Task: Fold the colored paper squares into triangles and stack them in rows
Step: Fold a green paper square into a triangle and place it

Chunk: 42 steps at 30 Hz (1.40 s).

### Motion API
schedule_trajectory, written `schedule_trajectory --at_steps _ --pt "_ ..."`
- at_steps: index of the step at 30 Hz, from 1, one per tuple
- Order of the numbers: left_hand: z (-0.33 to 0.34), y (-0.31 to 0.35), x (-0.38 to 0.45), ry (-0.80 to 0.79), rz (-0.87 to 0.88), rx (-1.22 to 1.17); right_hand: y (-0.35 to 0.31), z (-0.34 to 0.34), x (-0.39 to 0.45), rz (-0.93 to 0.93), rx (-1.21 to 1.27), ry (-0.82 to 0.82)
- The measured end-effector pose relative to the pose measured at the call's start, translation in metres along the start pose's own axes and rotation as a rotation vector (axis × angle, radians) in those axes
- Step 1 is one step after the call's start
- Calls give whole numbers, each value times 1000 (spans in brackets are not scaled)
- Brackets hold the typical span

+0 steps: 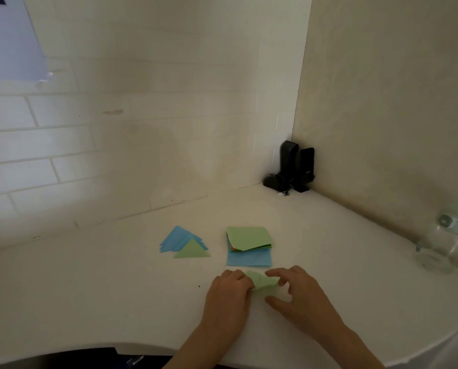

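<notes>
A light green paper sheet (pixel 262 282) lies partly folded on the white table, between my hands. My left hand (pixel 229 291) has its fingers curled onto the sheet's left side. My right hand (pixel 299 291) pinches the sheet's right part with thumb and forefinger. Behind them stands a stack of unfolded squares (pixel 249 239) with a green one on top, resting on a blue square (pixel 249 259). To the left lie several folded blue triangles (pixel 176 239) with one folded green triangle (pixel 193 250) in front of them.
Black speakers (pixel 294 166) with a cable stand in the far corner where the tiled wall meets the side wall. A clear plastic object (pixel 440 246) sits at the right edge. The table's (pixel 89 288) curved front edge runs below my wrists.
</notes>
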<state>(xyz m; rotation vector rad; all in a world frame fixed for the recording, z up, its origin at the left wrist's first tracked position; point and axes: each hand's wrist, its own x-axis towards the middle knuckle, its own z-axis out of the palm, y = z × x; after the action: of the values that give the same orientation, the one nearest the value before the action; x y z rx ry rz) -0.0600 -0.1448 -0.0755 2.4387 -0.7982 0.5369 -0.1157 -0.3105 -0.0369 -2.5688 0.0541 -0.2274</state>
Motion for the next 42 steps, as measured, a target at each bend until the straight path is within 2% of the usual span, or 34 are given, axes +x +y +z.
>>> schedule_trajectory --at_steps 4,12,17,27,32,37,42 --pt "-10 -15 1 -25 -31 6 1 10 11 4 -20 -48" --pt "-11 -33 3 3 -92 -39 4 23 18 32 30 58" --pt "-5 -30 2 33 -178 -62 4 22 24 82 62 49" --pt "9 -20 10 82 -236 100 2 35 31 160 -1 108" --pt "3 -21 14 -18 -294 9 1 33 32 182 -35 96" --pt "-4 -24 16 -31 -348 -160 4 34 32 170 16 132" --pt "-9 -33 17 -75 -379 -324 7 28 34 175 95 83"
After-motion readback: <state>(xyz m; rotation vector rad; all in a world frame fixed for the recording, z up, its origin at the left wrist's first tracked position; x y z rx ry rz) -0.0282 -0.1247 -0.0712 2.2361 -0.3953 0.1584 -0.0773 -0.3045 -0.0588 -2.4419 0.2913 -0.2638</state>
